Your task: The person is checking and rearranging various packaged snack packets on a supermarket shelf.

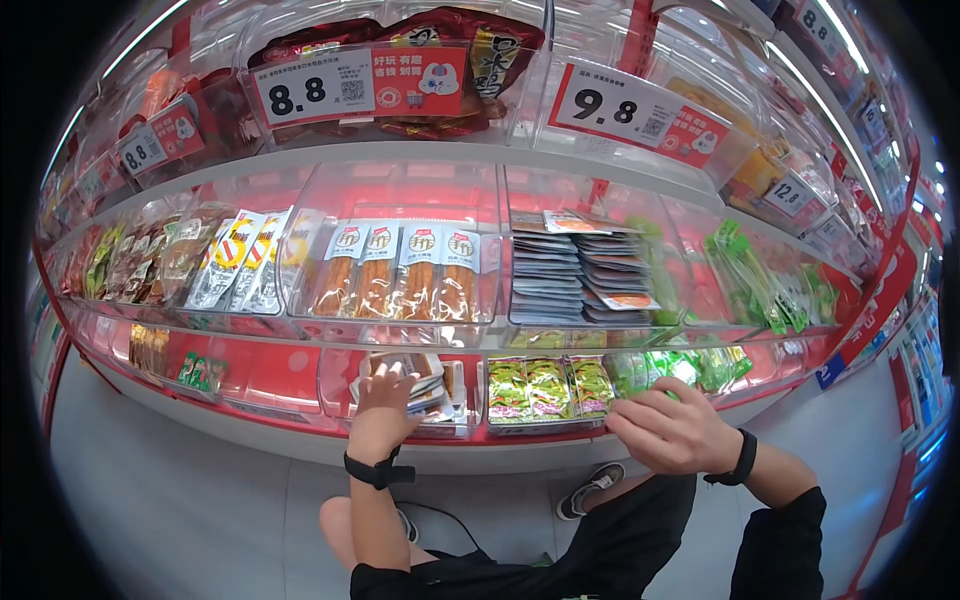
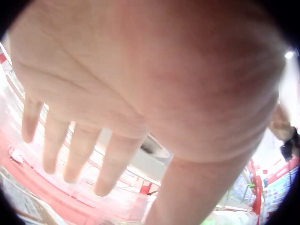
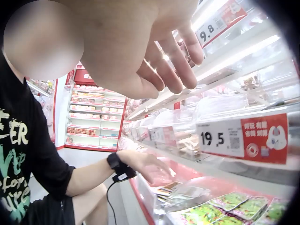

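Lower centre, our left hand (image 1: 385,398) lay straight-fingered on stacked packets (image 1: 434,378); lower right, our right hand (image 1: 672,432) curled loosely by green packets (image 1: 545,386).

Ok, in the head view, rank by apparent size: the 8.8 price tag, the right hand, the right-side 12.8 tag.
1. Right hand and 8.8 price tag: look about alike; the hand sits nearer the camera, so unranked.
2. Right-side 12.8 tag: clearly smallest.

8.8 tag (image 1: 315,88); 9.8 tag (image 1: 610,108); orange snack packets (image 1: 405,272) beneath.
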Motion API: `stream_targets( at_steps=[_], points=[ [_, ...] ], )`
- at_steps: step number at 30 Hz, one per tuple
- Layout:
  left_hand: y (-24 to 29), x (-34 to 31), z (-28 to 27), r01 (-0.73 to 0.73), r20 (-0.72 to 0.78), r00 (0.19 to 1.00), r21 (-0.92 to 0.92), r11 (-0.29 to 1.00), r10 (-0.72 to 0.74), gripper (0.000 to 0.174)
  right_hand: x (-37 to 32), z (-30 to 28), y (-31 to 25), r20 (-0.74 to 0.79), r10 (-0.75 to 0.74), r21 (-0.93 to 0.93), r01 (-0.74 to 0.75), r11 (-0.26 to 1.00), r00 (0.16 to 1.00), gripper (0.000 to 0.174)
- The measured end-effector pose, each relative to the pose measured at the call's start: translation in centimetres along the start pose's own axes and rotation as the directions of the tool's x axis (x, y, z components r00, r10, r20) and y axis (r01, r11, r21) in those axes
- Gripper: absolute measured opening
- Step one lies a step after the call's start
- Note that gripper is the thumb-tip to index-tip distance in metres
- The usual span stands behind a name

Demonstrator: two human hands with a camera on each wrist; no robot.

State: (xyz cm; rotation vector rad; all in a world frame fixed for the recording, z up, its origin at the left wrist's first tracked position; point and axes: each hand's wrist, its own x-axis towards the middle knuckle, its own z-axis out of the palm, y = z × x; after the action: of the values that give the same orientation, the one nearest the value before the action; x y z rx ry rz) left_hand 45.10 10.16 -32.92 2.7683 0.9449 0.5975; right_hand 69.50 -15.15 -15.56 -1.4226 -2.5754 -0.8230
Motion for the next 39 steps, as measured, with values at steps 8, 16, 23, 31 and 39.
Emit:
stream_targets(
  at_steps=[8,16,23,31,39],
  points=[
    [7.9,1.3,-4.6,-0.343,-0.17,0.934,-0.188,0.92,0.313,0.027,3.0,2.7,10.3,-0.057,0.405,-0.081,-0.409,0.909,0.912,0.05],
    [11.9,-0.4,-6.6,-0.575,-0.211,0.817,-0.22,0.788,0.537,0.018,5.6,7.8,18.2,0.427,0.513,-0.315,-0.41,0.856,0.745,0.092],
    [12.5,-0.7,-7.3,-0.618,-0.243,0.785,-0.247,0.746,0.57,0.019,8.0,9.5,18.5,0.41,0.506,-0.273,-0.428,0.862,0.759,0.076],
    [12.0,-0.4,-7.1,-0.618,-0.29,0.78,-0.225,0.753,0.554,0.016,7.4,9.1,22.3,0.324,0.655,-0.146,-0.648,0.747,0.683,0.057],
    [11.9,-0.6,-7.1,-0.576,-0.231,0.816,-0.232,0.784,0.53,0.017,7.2,11.2,20.0,0.217,0.538,-0.395,-0.431,0.811,0.814,0.078]
  ],
)
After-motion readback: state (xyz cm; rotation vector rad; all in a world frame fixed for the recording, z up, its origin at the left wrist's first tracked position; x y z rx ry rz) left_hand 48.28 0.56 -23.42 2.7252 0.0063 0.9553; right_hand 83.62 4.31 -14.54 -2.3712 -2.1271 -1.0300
